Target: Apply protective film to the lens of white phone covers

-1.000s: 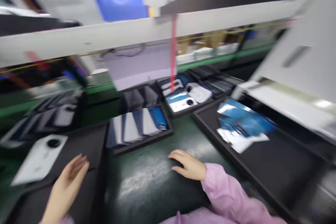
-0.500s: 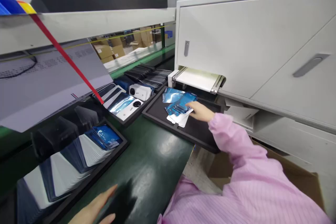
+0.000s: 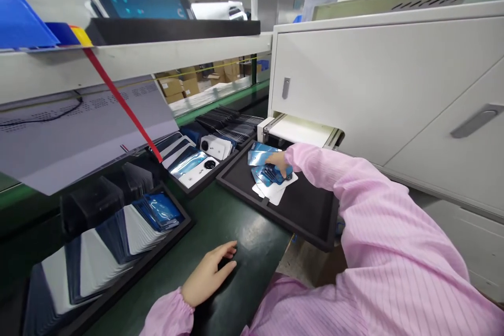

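At the mouth of a white machine (image 3: 378,79), my right hand (image 3: 277,161) lies on a loose pile of blue film packets (image 3: 264,167), fingers curled over the top ones; I cannot tell whether they truly grip any. The packets sit on white sheets (image 3: 271,193) at the far end of a shallow black tray (image 3: 303,210), just below the machine's pale outfeed belt (image 3: 301,130). My left hand (image 3: 208,274) rests open, palm down, on the dark green worktop (image 3: 236,226), holding nothing. Beside the tray, a second tray (image 3: 197,181) carries white phone back covers (image 3: 199,170) with round camera rings. Nearer me on the left, another tray (image 3: 129,278) holds fanned rows of blue and white packets (image 3: 118,236). A red strap (image 3: 122,104) slants down from the shelf (image 3: 137,60) overhead.
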